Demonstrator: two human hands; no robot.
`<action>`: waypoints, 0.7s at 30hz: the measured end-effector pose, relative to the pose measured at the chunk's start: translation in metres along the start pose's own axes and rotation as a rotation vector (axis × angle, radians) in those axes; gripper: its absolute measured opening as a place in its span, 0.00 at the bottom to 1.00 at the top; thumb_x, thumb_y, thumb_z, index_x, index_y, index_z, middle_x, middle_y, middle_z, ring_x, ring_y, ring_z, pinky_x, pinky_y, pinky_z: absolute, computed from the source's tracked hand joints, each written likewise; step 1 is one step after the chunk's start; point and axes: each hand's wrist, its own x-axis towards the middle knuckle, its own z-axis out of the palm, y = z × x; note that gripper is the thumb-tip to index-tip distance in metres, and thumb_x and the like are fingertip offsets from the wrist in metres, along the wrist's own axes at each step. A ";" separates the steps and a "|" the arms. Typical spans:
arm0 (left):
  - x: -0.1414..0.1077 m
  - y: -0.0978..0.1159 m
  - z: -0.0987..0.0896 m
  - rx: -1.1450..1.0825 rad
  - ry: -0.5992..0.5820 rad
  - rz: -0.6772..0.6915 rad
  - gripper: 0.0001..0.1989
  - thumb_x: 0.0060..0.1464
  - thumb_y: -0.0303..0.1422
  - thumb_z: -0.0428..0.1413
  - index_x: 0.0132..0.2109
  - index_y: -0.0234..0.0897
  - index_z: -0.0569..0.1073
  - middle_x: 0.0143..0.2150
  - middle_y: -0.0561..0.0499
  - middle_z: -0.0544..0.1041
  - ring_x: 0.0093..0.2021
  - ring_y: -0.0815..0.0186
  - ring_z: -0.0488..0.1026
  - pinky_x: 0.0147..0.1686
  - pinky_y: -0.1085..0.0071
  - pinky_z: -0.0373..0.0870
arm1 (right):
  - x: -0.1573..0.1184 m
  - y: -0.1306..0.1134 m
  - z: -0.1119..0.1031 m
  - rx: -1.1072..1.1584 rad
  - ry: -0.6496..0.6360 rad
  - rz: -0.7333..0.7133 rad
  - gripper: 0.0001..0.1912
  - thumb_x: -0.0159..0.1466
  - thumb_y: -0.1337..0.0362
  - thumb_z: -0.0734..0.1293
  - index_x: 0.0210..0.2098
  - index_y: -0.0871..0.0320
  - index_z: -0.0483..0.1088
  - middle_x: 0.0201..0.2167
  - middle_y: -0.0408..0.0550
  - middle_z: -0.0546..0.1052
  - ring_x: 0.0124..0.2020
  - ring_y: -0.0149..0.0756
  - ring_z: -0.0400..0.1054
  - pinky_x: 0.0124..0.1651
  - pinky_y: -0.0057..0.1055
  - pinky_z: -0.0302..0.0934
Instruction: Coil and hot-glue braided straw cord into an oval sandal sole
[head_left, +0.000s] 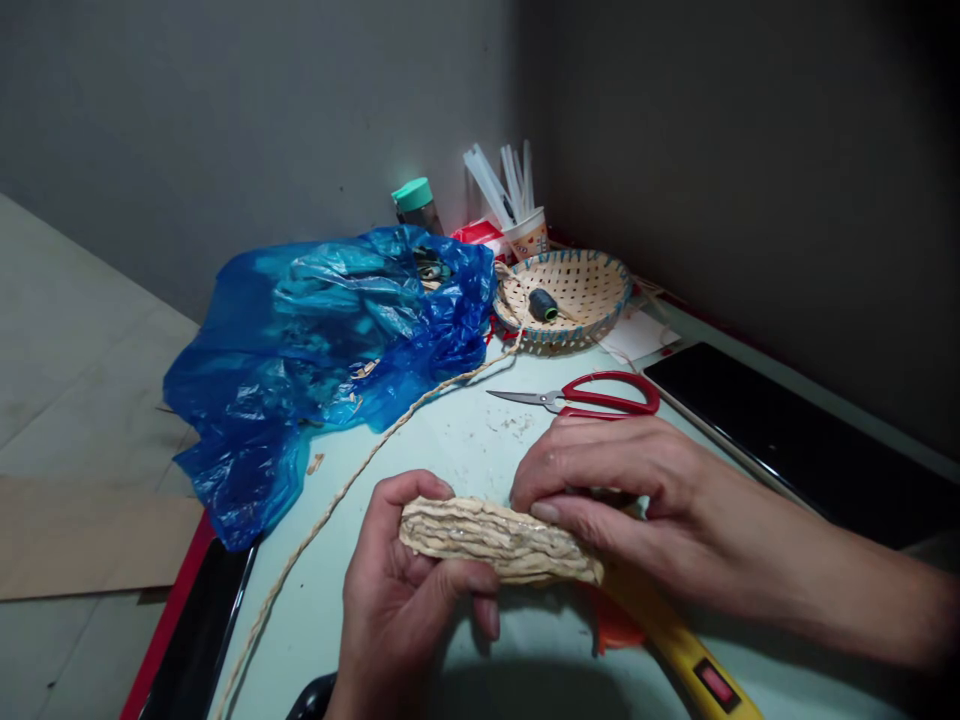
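Observation:
A pale coiled piece of twisted fibre rope (495, 545), stacked in several layers, is held edge-on above the table. My left hand (405, 600) wraps round its left end, thumb along the near side and fingers behind. At the right end, my right hand (637, 485) has its fingers bent and its thumb pressed at the coil's upper edge; its fingertips are partly hidden. Below the right hand lies a yellow glue gun (675, 650) with a red switch and an orange trigger. Red-handled scissors (619, 395) lie just beyond that hand.
A blue plastic bag (322, 340) spreads over the table's far left. Twisted cord (360, 470) runs from a woven basket (592, 280) holding a dark thread spool (543, 305). Behind stand a cup of glue sticks (529, 235) and a green-lidded bottle (416, 200). A black panel (810, 440) lies right.

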 end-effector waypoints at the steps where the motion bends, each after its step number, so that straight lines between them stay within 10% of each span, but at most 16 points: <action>1: 0.000 0.000 0.000 -0.001 -0.003 0.002 0.23 0.42 0.25 0.61 0.44 0.43 0.61 0.14 0.60 0.76 0.14 0.72 0.69 0.20 0.80 0.65 | -0.001 0.001 0.000 -0.009 0.008 -0.014 0.13 0.66 0.76 0.63 0.37 0.57 0.78 0.34 0.40 0.77 0.36 0.28 0.70 0.40 0.26 0.62; 21: -0.001 -0.006 0.012 -0.077 0.106 0.033 0.23 0.42 0.25 0.62 0.45 0.41 0.64 0.21 0.60 0.78 0.19 0.72 0.71 0.24 0.78 0.68 | -0.007 0.009 0.031 -0.515 0.214 -0.327 0.07 0.71 0.69 0.62 0.46 0.62 0.70 0.32 0.44 0.74 0.35 0.36 0.64 0.55 0.40 0.52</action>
